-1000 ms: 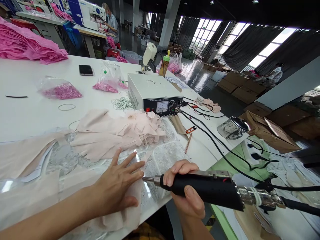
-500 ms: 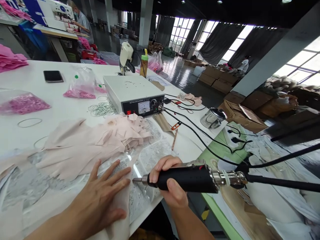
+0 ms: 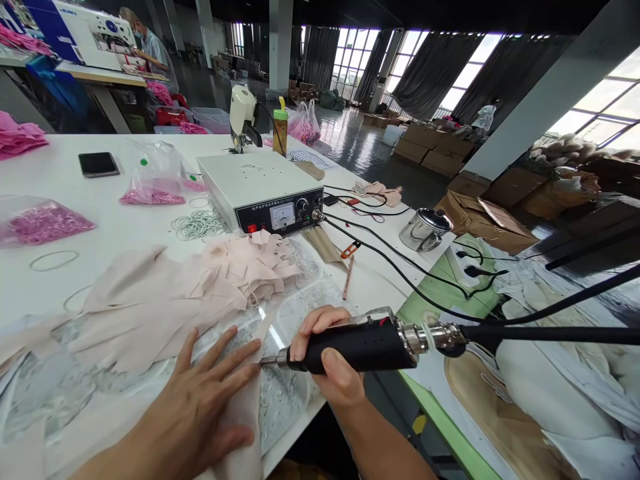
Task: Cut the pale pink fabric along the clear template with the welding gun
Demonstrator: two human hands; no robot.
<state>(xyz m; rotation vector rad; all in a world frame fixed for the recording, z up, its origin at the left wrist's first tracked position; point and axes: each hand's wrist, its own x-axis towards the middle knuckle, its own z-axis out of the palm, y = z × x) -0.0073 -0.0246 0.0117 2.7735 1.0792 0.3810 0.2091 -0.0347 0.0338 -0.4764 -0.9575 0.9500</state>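
Observation:
My left hand [image 3: 205,390] lies flat with fingers spread, pressing a pale pink fabric strip [image 3: 245,407] onto the clear-covered table mat [image 3: 295,300]. In my right hand [image 3: 341,385] is a black handheld ultrasonic welder [image 3: 367,347], held level with fingers and thumb wrapped round its body. Its narrow metal tip points left and meets the strip's right edge, just beside my left fingertips. A heap of cut pale pink fabric pieces [image 3: 160,287] lies beyond my left hand. The welder's cable runs off to the right.
A white control box [image 3: 260,175] with a lit red switch stands behind the fabric. Around it are green elastic bands [image 3: 197,225], bags of pink bits [image 3: 50,223], orange snips [image 3: 350,249], a pencil [image 3: 349,277] and a glass jar [image 3: 425,230]. Black cables cross the right side.
The welder in my right hand has moved slightly left, its tip coming up to the fabric strip's edge. My left hand stays spread on the strip. The camera view has shifted a little.

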